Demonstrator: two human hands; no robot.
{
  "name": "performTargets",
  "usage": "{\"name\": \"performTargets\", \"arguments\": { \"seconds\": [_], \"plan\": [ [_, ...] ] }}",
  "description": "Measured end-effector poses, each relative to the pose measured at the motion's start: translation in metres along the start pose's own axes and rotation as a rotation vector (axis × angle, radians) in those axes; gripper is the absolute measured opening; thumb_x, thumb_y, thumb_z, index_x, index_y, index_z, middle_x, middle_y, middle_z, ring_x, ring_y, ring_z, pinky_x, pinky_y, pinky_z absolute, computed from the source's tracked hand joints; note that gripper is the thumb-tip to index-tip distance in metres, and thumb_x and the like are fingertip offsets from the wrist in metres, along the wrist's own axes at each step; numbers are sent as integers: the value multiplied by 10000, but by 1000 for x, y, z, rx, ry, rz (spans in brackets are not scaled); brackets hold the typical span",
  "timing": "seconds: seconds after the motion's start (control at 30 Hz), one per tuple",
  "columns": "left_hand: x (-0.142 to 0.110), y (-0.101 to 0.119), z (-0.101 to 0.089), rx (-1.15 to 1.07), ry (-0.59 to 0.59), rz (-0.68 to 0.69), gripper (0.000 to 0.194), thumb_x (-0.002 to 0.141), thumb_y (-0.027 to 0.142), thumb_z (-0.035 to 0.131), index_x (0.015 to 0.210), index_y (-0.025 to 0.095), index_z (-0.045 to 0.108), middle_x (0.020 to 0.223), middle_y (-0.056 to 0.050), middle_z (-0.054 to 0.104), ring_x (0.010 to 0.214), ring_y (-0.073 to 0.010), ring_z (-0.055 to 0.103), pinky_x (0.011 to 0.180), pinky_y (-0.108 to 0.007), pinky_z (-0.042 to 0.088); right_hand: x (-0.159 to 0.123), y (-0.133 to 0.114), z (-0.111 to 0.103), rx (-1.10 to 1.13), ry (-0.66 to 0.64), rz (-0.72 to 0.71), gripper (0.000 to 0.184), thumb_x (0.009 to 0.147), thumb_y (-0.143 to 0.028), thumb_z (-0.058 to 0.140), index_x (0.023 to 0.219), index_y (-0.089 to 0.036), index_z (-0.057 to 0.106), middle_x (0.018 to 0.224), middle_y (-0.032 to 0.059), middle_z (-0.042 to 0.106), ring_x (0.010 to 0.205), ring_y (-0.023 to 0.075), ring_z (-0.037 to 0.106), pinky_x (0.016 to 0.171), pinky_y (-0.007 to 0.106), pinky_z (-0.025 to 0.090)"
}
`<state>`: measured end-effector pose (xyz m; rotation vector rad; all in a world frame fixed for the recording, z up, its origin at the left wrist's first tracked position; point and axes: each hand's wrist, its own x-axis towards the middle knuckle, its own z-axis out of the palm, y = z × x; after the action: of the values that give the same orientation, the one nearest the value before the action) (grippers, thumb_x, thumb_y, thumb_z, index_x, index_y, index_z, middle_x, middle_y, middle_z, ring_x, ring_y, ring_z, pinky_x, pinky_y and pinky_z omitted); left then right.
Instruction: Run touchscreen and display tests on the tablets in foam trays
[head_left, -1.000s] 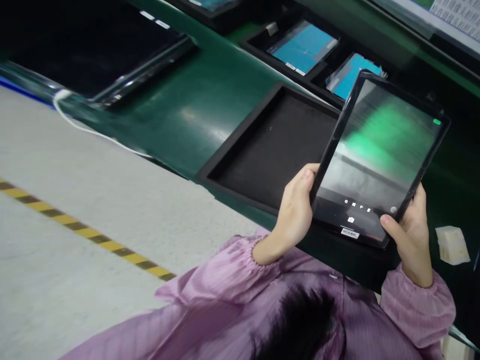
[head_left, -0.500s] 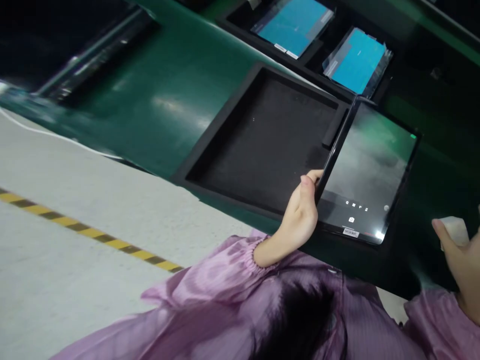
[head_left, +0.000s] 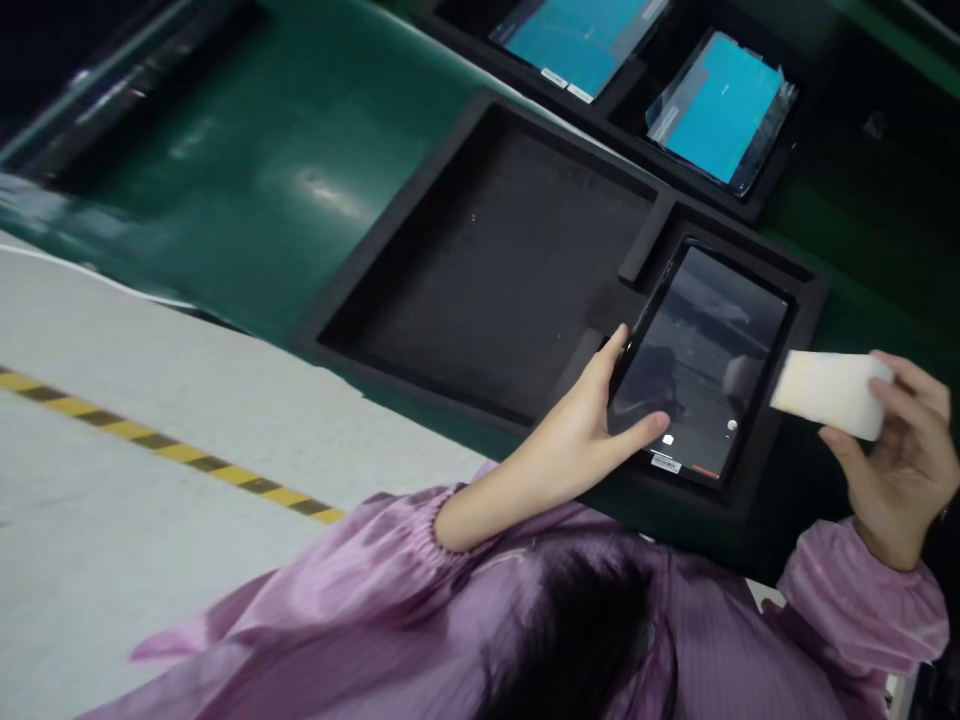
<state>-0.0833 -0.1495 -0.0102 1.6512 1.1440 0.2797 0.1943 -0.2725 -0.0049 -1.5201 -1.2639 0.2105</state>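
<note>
Left hand (head_left: pixel 592 425) grips the lower-left corner of the tablet (head_left: pixel 701 355), which lies in the right pocket of the black tray (head_left: pixel 390 255) at centre right of frame. Right hand (head_left: pixel 896 450) is closed on a pale sponge block (head_left: pixel 825 393) above the tray's right edge. Risk, as judged: the one-corner grip could let the tablet shift, and grit under the block could scratch the screen.
</note>
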Motion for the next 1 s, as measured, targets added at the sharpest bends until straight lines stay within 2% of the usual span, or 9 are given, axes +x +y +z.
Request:
{"name": "performTargets", "arguments": {
  "seconds": [0.1,0.17,0.3,0.5,0.8,1.0],
  "plan": [
    [1,0,3,42,-6,42,1237,856,586,798,1726,142,39,1783,-239,167,1645,-433,240,1340,-604,263,-1,5,16,-15,-106,-27,408,860,-224,869,1232,-332,741,1379,82,665,1307,358,634,1028,628,581],
    [2,-1,5,55,-4,70,1281,829,567,831,1724,151,14,1782,-246,152,1647,-442,224,1336,-614,265,-3,9,20,-54,-149,-41,370,877,-227,854,1217,-323,743,1355,85,676,1272,343,653,993,610,613],
    [3,-2,8,82,12,119,1265,826,535,845,1720,178,25,1784,-235,155,1650,-448,207,1337,-626,254,-3,10,21,-88,-165,-59,331,889,-225,841,1194,-315,752,1330,87,674,1214,321,677,912,550,663],
    [4,-3,11,98,21,135,1240,822,487,846,1713,189,37,1776,-236,169,1635,-453,249,1324,-626,294,-2,10,21,-86,-178,-68,410,876,-194,851,1243,-342,746,1351,72,654,1217,301,664,902,510,650],
    [3,-3,9,82,14,147,1256,790,485,879,1721,216,80,1700,-230,327,1583,-474,337,1270,-629,393,-2,12,22,-104,-173,-58,320,881,-244,840,1176,-314,741,1328,85,656,1206,323,673,899,567,658],
    [3,-5,10,81,23,155,1257,780,476,886,1720,204,98,1689,-227,344,1593,-473,318,1287,-619,376,-2,10,23,-110,-181,-45,324,877,-235,842,1170,-320,733,1334,83,648,1229,327,665,905,572,657]
  ]
}}
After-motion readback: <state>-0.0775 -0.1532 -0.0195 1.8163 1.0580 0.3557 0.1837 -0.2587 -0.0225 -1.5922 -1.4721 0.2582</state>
